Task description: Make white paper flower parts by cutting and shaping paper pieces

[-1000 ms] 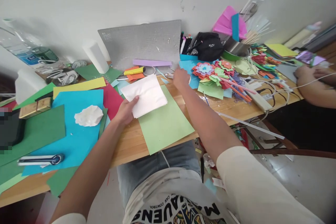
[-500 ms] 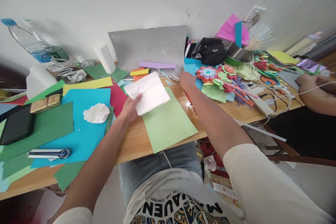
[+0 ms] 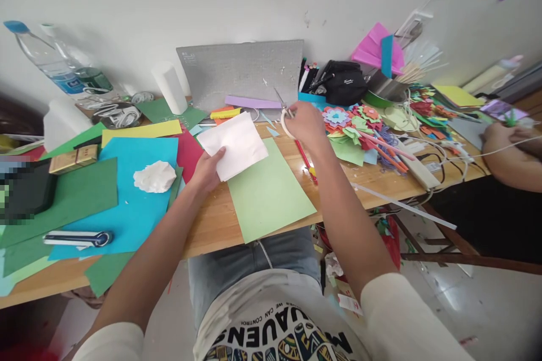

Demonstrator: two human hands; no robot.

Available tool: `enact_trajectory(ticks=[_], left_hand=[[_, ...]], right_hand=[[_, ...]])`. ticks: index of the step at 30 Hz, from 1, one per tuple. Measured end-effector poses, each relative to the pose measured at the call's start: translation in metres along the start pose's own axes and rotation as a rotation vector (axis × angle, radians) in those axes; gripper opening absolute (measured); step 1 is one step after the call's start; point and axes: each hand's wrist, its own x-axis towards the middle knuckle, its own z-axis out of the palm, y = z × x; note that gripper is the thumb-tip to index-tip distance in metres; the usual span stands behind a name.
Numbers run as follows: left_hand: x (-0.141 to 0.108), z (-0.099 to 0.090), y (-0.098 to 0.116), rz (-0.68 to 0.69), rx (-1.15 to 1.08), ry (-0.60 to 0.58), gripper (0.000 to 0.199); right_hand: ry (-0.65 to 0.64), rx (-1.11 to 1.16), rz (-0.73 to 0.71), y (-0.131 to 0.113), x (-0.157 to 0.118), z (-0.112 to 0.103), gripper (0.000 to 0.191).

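A folded stack of white tissue paper [image 3: 237, 145] is pinched in my left hand [image 3: 208, 170], the thumb lying on top. It hovers over or rests on the upper edge of a light green paper sheet [image 3: 271, 203]; I cannot tell which. My right hand [image 3: 307, 127] grips white-handled scissors [image 3: 284, 115], raised above the table with the blades pointing up and away. Below that hand lies a red pen-like stick [image 3: 304, 157] with a yellow part. A crumpled white tissue [image 3: 154, 177] sits on blue paper [image 3: 139, 220] to the left.
Behind stand a grey board [image 3: 241, 76] and a white roll [image 3: 170, 90]. Paper flowers [image 3: 339, 117] and cables lie at right, near another person's hand [image 3: 499, 138]. At left are a stapler [image 3: 78, 238], a small gold box [image 3: 73, 159] and bottles [image 3: 53, 67].
My right hand has picked up the scissors from the back of the table and lifted them. My left hand keeps the tissue paper almost in place.
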Motion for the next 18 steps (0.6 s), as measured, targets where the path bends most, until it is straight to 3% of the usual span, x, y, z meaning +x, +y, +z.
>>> enact_trajectory(ticks=[2,4,7,11,18], left_hand=[[-0.001,0.000,0.001,-0.003,-0.026,0.013,0.039],[-0.002,0.000,0.002,-0.009,-0.059,0.014,0.041],[-0.004,0.002,0.004,0.003,-0.090,0.010,0.046],[-0.010,0.007,0.009,0.019,-0.095,-0.014,0.049],[-0.026,0.020,0.017,0.033,-0.094,-0.083,0.054]], right_hand=[[-0.142,0.415,-0.049,0.011,-0.036,-0.002,0.039],[-0.326,0.744,-0.009,0.024,-0.073,-0.002,0.056],[-0.552,1.003,0.036,0.041,-0.120,0.001,0.067],[-0.809,1.046,0.138,0.047,-0.154,0.010,0.066],[-0.885,1.032,0.149,0.029,-0.153,0.012,0.059]])
